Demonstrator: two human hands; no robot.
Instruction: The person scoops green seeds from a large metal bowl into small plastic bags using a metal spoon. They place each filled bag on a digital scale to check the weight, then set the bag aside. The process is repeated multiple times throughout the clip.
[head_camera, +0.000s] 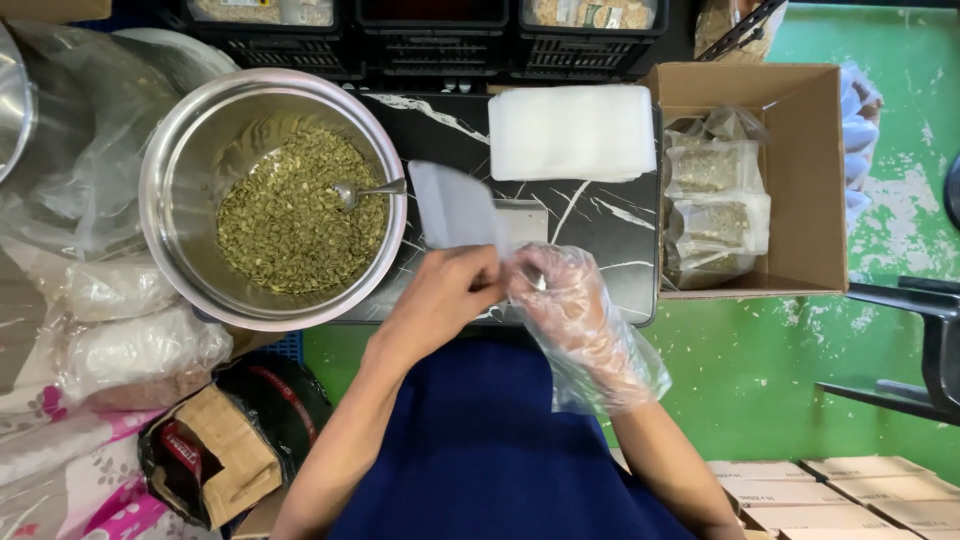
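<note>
The person is standing at a black marble-patterned table (590, 215), and both hands are meeting just in front of a big steel bowl (180, 190) that is sitting on the table's left end. The bare left hand (440, 300) is pinching the lower edge of an empty clear pouch (455, 205), fingers closed on the plastic, while the right hand (560, 295), wearing a loose transparent glove, is gripping the same pouch from the other side, its fingers pressed together on the bottom corner. The pouch is sticking up and away from the hands, slightly blurred, just to the right of the bowl's rim and above what looks like a small scale (522, 222), mostly hidden behind it. The bowl is holding a heap of greenish seeds (295, 215), and a metal spoon (365, 190) is lying in them with its handle resting toward the bowl's right rim. Further right of the bowl, at the far side of the table, a stack of flat empty pouches (572, 132) is lying. Well to the right of the bowl, beyond the table's edge, an open cardboard box (800, 170) is holding several filled and sealed seed packets (715, 215). To the left of the bowl and below it, tied plastic bags (140, 350) are lying in a heap.
</note>
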